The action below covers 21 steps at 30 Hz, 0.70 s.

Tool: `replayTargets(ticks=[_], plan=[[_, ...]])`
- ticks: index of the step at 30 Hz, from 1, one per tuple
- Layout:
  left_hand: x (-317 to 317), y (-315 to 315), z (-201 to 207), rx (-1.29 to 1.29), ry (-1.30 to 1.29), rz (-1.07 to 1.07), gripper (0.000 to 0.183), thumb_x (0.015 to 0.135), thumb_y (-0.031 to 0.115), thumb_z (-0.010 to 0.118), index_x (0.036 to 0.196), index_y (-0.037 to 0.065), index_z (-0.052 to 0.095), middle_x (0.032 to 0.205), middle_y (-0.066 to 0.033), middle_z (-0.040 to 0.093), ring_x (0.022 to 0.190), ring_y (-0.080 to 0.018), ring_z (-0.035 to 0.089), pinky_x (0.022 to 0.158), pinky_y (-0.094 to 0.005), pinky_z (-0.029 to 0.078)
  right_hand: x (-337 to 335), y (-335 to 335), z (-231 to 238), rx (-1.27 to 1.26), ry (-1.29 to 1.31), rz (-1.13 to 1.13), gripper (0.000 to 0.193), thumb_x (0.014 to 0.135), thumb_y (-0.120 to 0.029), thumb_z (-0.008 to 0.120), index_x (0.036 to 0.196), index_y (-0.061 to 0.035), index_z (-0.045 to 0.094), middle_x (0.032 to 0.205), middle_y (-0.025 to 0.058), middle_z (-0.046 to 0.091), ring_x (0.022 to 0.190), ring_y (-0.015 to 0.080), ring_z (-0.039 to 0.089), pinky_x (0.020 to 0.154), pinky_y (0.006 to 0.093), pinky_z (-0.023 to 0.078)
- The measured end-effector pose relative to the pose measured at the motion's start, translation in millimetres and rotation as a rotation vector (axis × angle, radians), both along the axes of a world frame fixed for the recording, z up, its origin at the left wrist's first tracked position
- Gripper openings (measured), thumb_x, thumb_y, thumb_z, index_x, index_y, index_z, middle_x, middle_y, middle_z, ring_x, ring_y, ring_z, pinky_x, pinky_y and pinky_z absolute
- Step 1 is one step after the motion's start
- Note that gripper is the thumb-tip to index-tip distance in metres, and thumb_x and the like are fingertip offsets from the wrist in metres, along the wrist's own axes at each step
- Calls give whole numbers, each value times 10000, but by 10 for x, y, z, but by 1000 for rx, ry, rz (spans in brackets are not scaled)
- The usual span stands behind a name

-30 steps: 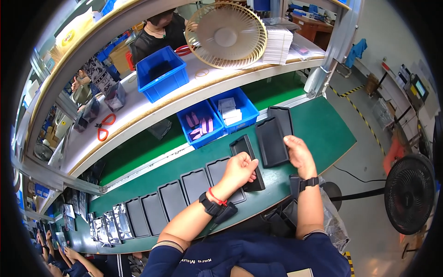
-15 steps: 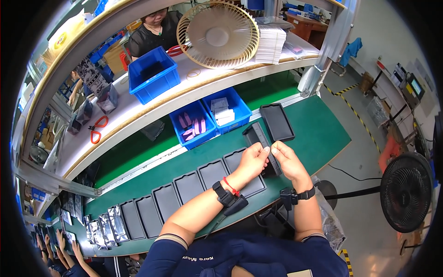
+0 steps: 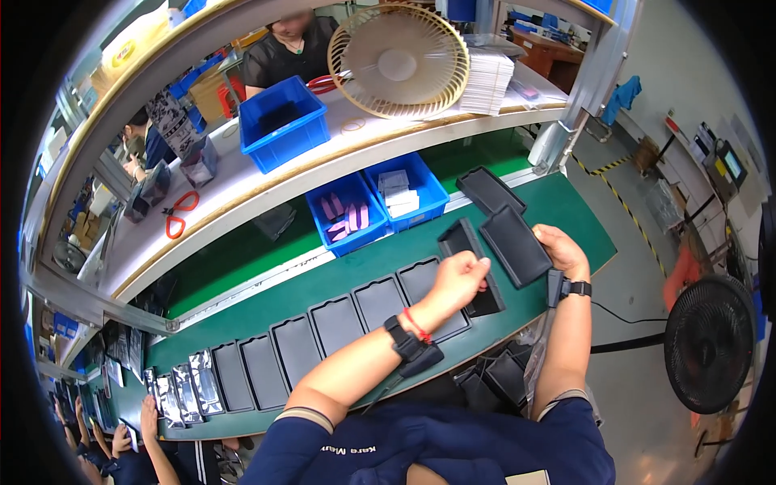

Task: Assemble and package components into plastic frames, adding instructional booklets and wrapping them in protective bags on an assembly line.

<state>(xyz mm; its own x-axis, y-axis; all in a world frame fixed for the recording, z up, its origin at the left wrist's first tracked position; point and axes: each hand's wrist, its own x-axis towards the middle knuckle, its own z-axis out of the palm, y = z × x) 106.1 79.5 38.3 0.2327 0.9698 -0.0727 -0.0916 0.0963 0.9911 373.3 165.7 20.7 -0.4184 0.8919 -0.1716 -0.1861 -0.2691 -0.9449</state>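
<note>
My right hand (image 3: 566,252) grips the right edge of a shallow black tray (image 3: 516,245), which is tilted above the green bench. My left hand (image 3: 461,279) is closed, its fingers curled over a narrower-looking black tray (image 3: 457,236). Whatever its fingertips hold is hidden. Behind the gripped tray, another black tray (image 3: 490,190) lies on the bench. Leftward from my left forearm runs a row of several black trays (image 3: 333,323), side by side. Silver foil-like packets (image 3: 205,380) lie at that row's far left end.
Two blue bins stand behind the trays: one with pink-purple pieces (image 3: 346,220), one with white pieces (image 3: 398,192). The raised shelf bears a blue bin (image 3: 283,121), a round fan (image 3: 398,65) and red-handled scissors (image 3: 181,214). Co-workers' hands (image 3: 149,416) are at lower left.
My hands have moved apart. The right one has gone rightward and now grips a tilted black tray. A tray behind it has been turned, and my left hand has shifted slightly right.
</note>
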Motion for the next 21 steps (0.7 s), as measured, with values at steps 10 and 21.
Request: replayTargets(ticks=[10,21], plan=[[52,-222,-71,483,1065,-472,338,829,306,598,1064,64,620,1082,-138,529,1106,-314,454,946,-466,332,363,-210,-15,164,-708,-250,240,856,-241,623,1000,-56,571,915,4,559,840,90,483,727,257,420],[-678,-640,224,645,997,-398,330,795,245,646,1061,66,569,1179,-152,481,1244,-330,376,1035,-604,203,-830,-664,319,655,-1526,-290,526,736,-210,710,1166,38,534,1128,223,548,1041,380,517,894,405,426]])
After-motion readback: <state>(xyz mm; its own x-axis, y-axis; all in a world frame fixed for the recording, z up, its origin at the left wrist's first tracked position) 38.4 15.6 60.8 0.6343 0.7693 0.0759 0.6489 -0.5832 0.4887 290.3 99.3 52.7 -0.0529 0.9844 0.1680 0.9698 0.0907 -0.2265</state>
